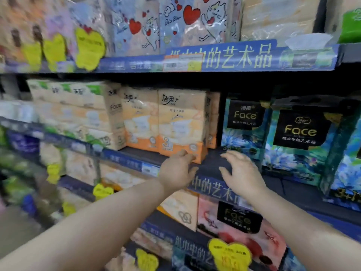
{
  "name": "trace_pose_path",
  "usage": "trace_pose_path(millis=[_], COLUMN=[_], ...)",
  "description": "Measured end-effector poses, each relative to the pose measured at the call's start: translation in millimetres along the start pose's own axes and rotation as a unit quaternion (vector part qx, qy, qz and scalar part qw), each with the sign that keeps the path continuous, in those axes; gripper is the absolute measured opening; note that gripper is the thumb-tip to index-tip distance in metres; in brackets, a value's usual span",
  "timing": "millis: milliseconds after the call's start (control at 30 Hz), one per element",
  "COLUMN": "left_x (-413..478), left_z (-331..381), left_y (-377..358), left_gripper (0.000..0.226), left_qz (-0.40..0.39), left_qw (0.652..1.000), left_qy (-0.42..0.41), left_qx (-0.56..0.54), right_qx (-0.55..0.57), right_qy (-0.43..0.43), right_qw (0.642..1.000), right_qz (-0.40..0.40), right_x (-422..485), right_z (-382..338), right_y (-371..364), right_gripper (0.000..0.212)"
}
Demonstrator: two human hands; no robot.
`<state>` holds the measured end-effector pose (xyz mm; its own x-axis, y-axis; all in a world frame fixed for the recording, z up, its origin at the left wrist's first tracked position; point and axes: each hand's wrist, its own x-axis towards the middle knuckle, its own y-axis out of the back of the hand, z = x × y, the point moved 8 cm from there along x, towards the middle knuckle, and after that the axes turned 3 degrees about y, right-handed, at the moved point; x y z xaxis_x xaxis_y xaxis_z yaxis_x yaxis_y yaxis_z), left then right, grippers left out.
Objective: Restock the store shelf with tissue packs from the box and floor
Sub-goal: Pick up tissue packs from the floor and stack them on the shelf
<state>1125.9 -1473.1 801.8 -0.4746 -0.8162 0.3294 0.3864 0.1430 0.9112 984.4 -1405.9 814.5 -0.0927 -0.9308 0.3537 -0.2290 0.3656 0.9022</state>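
Restocking appears partly done, judging by how the packs stand. The dark middle shelf (210, 162) already carries goods along most of its length, but a bare strip of board lies open between the orange-and-cream plastic-wrapped tissue pack (181, 124) and the teal-and-black "Face" tissue packs (246, 124). That gap probably still needs filling. Neither the box nor the floor is in view, so how much stock is left cannot be told.

The left hand (177, 169) reaches to the lower front corner of the orange-and-cream pack, which stands upright at the shelf's front edge. Its bent fingers meet the orange band while the thumb hangs apart below. Motion blur hides whether it grips the pack or only nudges it into line. The right hand (242, 173) hovers over the bare strip with fingers spread wide and holds nothing.

By count, two orange-and-cream packs face forward side by side, with the edge of a third showing just behind the right one. Two teal-and-black packs show clearly to the right, and a further one may sit cut off at the frame's edge. The green-and-cream stacked packs (78, 106) on the left are too blurred to count. The shelves above and below look full.
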Motion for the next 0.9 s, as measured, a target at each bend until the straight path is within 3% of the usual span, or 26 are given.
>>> trace_pose_path(millis=[200,500,767,900], left_x=[-73.3,-224.7,-401.5,-475.6], left_z=[-112.6,-299.6,-486.7,-556.8], left_y=[16.5,62.3,131.8,147.3], left_gripper=[0.053,0.049,0.050,0.052], left_qz=[-0.045,-0.087,-0.110,-0.112], left_qw=[0.988,0.944,0.882,0.847], left_qy=[0.129,0.300,0.441,0.509], left_qx=[0.072,0.106,0.125,0.102], right_qx=[-0.002,-0.025,0.001,0.016], right_qy=[0.111,0.239,0.310,0.314], right_qw=[0.993,0.960,0.925,0.903], right_qz=[-0.045,-0.142,-0.220,-0.294], right_x=[10.5,-3.2,-41.1,-60.1], right_z=[-113.5,-320.6,-536.6,-608.1], right_y=[-51.6,-154.4,-246.2,-296.2], right_gripper=[0.048,0.044,0.043,0.027])
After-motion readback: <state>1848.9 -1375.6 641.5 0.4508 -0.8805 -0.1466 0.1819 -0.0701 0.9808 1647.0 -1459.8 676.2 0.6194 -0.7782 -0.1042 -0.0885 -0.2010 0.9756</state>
